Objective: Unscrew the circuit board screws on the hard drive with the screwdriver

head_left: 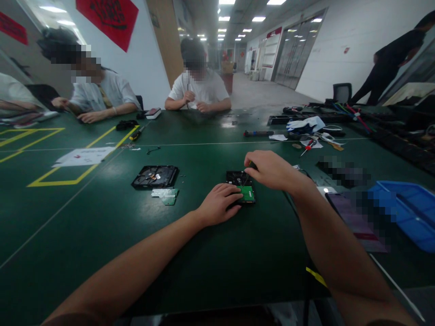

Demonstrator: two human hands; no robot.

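Note:
In the middle of the table lies a hard drive (247, 194) with its green circuit board facing up. My left hand (220, 203) grips it from the left, its fingers over the board and its thumb near the lower edge. My right hand (268, 168) is closed around a screwdriver (252, 165), only part of whose dark and yellow handle shows. Its thin shaft points down toward the drive's upper part; whether the tip touches a screw is too small to tell. A second hard drive (156, 176) sits to the left, with a loose circuit board (165, 196) below it.
Tiny dark bits (182, 175) lie beside the second drive. Further left are a paper sheet (83, 156) and a screwdriver (137, 133). At right are a red-handled screwdriver (308, 147), gloves (306, 124), a purple packet (353, 217) and a blue tray (408, 213). Co-workers sit across the table.

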